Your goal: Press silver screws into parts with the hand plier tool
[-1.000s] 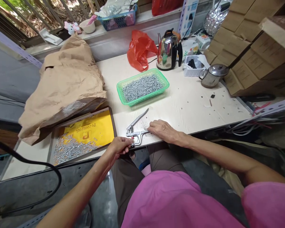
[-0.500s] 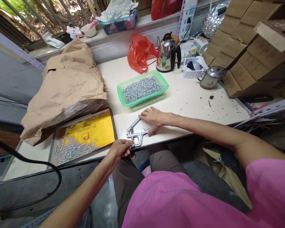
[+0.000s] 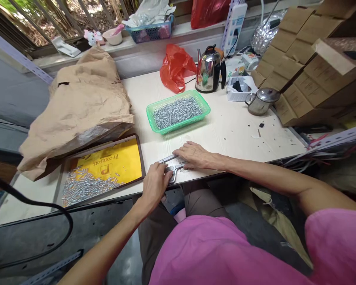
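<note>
Grey metal hand pliers (image 3: 174, 168) with a C-shaped jaw lie low over the front edge of the white table. My right hand (image 3: 194, 155) is closed round their handles, which sit close together. My left hand (image 3: 156, 180) wraps over the jaw end, hiding the spring and the tip; whether a small part is in the jaw I cannot see. Beyond my hands, a green plastic basket (image 3: 207, 112) holds a heap of small shiny metal pins (image 3: 178, 113). To the left of my left hand is a shallow tray (image 3: 142, 158) with a yellow sheet (image 3: 126, 156) and more loose pins (image 3: 86, 186).
A large brown paper bag (image 3: 86, 95) rests behind the tray. Farther back are a red plastic bag (image 3: 176, 67), an electric kettle (image 3: 207, 73), a white plastic box (image 3: 239, 95) and a metal pot (image 3: 261, 103). Cardboard boxes (image 3: 308, 75) stack up at right.
My left hand has moved up from beneath the jaw to wrap over the pliers' head. The handles, spread apart before, are now squeezed together in my right hand.
</note>
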Available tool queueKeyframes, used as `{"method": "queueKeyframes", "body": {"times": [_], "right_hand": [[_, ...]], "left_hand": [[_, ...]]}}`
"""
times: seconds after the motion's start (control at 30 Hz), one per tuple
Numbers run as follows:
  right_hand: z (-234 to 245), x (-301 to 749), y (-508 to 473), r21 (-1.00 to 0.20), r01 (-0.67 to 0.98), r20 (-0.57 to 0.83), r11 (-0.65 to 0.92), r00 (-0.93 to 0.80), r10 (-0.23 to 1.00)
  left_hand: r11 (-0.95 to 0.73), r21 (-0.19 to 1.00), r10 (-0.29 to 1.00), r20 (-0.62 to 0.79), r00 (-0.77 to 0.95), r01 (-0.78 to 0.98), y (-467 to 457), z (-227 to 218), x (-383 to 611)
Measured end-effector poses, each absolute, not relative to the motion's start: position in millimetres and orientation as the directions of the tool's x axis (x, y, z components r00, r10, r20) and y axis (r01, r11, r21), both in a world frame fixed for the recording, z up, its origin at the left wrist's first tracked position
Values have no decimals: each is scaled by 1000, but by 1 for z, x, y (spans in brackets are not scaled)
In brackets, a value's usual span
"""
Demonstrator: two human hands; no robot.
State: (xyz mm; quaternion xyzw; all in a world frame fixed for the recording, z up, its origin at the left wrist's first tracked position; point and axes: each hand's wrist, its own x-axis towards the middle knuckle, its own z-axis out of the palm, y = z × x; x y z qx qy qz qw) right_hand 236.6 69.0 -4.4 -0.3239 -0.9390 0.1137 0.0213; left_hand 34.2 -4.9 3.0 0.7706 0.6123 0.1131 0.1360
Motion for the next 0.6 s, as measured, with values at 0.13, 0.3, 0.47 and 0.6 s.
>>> {"method": "queueKeyframes", "body": {"times": [0.13, 0.3, 0.47, 0.6], "right_hand": [[-6, 239, 64, -270, 651, -21, 710, -741, 672], [5, 239, 59, -221, 753, -121, 620, -652, 748], [16, 233, 60, -168, 772, -193, 613, -636, 747], [6, 235, 67, -202, 729, -143, 654, -682, 717]], "left_hand": [[-469, 202, 872, -48, 487, 860, 24, 1, 51], [-573, 113, 798, -147, 584, 812, 48, 3, 54], [-602, 117, 773, -163, 613, 790, 50, 5, 54], [-552, 135, 808, -157, 568, 823, 48, 1, 58]]}}
